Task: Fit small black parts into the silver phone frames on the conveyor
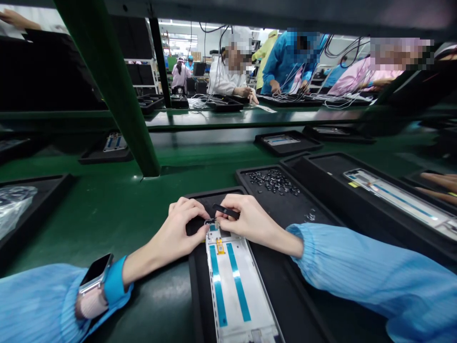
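Note:
A silvery phone mid-frame (237, 286) with two blue strips and a small orange flex piece lies lengthwise in a black foam tray (202, 281). At its far left corner, my left hand (183, 226) closes thumb and forefinger on the edge. My right hand (246, 219) is curled round a slim black tool (225, 211), its fingers low over the same far end. Whether the tool touches the frame is hidden by those fingers. Something tiny and dark sits between the two hands, too small to make out.
Many small black parts (273, 182) fill a tray behind my right hand, with small clear bits (310, 216) nearer. Another phone frame (392, 195) lies in a tray at right. A green post (117, 95) rises at left. Co-workers sit across the green bench (107, 205).

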`<state>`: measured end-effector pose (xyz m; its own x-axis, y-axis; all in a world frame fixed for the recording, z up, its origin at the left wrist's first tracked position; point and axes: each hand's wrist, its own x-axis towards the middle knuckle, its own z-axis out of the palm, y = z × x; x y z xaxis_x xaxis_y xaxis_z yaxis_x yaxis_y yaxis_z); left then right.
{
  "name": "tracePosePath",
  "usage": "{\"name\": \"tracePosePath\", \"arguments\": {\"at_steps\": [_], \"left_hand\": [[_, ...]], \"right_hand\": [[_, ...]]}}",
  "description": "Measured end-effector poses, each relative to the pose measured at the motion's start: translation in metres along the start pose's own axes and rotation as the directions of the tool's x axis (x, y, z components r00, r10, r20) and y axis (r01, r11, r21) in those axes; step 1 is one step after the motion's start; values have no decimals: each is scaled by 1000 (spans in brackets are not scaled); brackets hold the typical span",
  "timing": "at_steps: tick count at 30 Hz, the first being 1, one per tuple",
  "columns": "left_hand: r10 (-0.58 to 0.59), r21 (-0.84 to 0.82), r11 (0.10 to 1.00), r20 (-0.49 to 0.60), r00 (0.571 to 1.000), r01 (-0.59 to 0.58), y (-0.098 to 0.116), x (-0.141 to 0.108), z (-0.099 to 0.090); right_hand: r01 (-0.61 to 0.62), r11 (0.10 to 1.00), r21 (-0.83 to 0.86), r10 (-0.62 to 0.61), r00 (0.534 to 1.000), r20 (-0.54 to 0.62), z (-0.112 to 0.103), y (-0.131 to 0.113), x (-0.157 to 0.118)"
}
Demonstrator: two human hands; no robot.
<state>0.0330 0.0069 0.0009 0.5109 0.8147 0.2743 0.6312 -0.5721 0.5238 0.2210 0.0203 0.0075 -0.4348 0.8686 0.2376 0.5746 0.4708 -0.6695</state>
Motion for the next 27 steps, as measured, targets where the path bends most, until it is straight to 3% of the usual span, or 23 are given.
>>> {"name": "tracePosePath", "arguments": {"at_steps": [10, 18, 27], "left_hand": [[43, 26, 999, -13, 999, -43, 0, -1, 0], [52, 32, 998, -28, 998, -51, 0, -1, 2], [64, 48, 997, -29, 998, -62, -3, -1, 4]], "right_hand": [[77, 997, -3, -76, 997, 5, 1, -3, 2], [9, 998, 61, -16, 992, 122, -8, 1, 7], [52, 998, -32, -50, 998, 50, -4, -1, 5]]}}
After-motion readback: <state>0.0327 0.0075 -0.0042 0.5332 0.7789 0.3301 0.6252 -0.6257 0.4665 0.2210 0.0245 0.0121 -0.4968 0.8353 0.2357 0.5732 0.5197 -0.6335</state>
